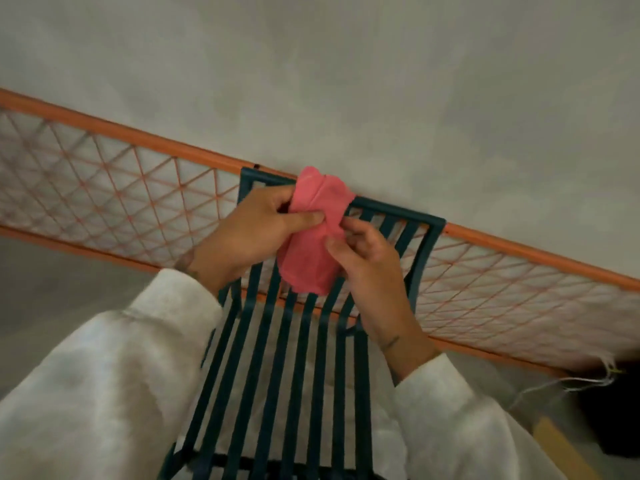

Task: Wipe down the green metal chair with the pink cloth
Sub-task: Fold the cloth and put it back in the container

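Pink cloth (311, 244) front and centre: a flat salmon pink, no print on it. Behind it the chair (301, 358) is dark green, almost teal (it reads bluish in this light), its slats making parallel stripes from near to far. Running left to right across the scene is a rail (138, 135) in bright orange. Under it is a mesh (86, 188) of thin orange wires, crossing in a diamond pattern over a pale backing. The far wall (346, 81) is pale grey, cloudy and mottled. Near, both sleeves (104, 375) are off-white and plain. Near right, there's a tan strip (561, 452) beside a black patch (609, 417), and white threads (554, 386).
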Tool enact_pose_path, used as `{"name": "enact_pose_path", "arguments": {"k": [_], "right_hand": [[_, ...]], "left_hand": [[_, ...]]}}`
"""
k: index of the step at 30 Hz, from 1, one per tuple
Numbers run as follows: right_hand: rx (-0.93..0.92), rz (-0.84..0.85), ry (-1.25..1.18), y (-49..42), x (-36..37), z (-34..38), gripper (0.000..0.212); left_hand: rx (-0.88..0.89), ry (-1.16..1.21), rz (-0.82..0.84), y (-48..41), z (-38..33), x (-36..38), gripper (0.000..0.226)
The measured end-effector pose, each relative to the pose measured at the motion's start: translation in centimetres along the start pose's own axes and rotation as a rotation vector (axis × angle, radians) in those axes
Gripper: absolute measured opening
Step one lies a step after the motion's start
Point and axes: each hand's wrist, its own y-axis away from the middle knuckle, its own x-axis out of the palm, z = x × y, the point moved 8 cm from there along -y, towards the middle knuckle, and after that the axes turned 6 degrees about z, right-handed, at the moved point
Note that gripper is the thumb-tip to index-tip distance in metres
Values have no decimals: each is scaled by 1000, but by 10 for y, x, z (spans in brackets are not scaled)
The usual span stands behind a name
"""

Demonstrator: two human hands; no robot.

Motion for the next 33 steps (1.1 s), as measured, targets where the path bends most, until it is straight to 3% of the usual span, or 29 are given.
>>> {"name": "enact_pose_path", "arguments": {"k": [4, 13, 18, 23, 33], "right_hand": [[53, -139, 37, 40, -31, 1, 34], [156, -234, -45, 123, -81, -28, 51], [198, -295, -34, 152, -124, -53, 51], [232, -353, -8, 183, -189, -91, 45], [309, -119, 54, 231, -347, -185, 39]], "left_hand": [[-39, 40, 83, 15, 1, 33, 29], [-141, 78, 264, 44, 26, 115, 37], [-203, 105, 342, 47, 49, 171, 36], [-251, 54, 508, 53, 78, 250, 55], [-476, 79, 376, 70, 145, 428, 60]]}}
